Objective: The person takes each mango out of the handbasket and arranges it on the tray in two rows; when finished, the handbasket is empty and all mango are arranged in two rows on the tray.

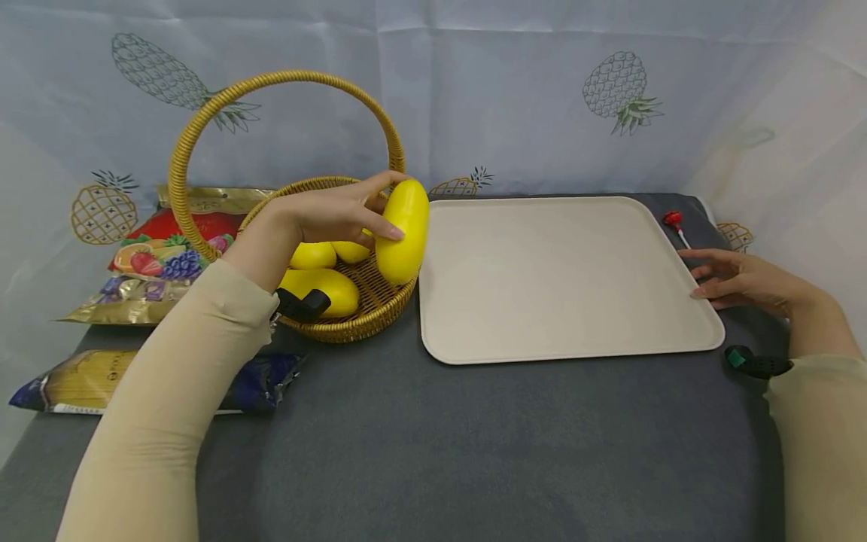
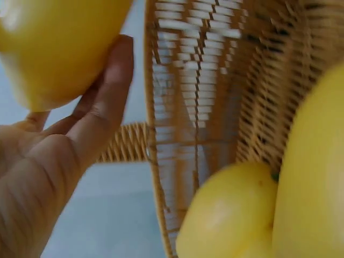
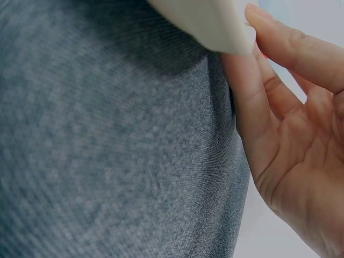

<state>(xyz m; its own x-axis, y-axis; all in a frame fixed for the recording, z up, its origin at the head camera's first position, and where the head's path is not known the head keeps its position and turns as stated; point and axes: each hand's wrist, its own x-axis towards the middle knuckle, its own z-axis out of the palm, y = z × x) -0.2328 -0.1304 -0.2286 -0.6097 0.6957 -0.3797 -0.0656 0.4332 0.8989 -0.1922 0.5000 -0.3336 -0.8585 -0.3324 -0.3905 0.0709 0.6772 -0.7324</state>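
Note:
In the head view my left hand (image 1: 345, 211) grips a long, smooth yellow fruit (image 1: 404, 232) above the right rim of a wicker basket (image 1: 359, 325). Thumb and fingers are also around this fruit (image 2: 64, 48) in the left wrist view. Several more yellow fruits (image 1: 320, 292) lie inside the basket, partly hidden by the wrist. On the right, my right hand (image 1: 752, 282) pinches the right edge of a cream tray (image 1: 569, 278). The right wrist view has the tray's edge (image 3: 220, 27) between thumb and fingers.
Left of the basket lie a colourful candy bag (image 1: 169, 260) and, nearer, a blue-and-gold pasta packet (image 1: 74, 376), partly behind the left sleeve. A red-headed lollipop (image 1: 673, 220) rests beyond the tray's right side. The basket's tall handle (image 1: 291, 77) arches upward.

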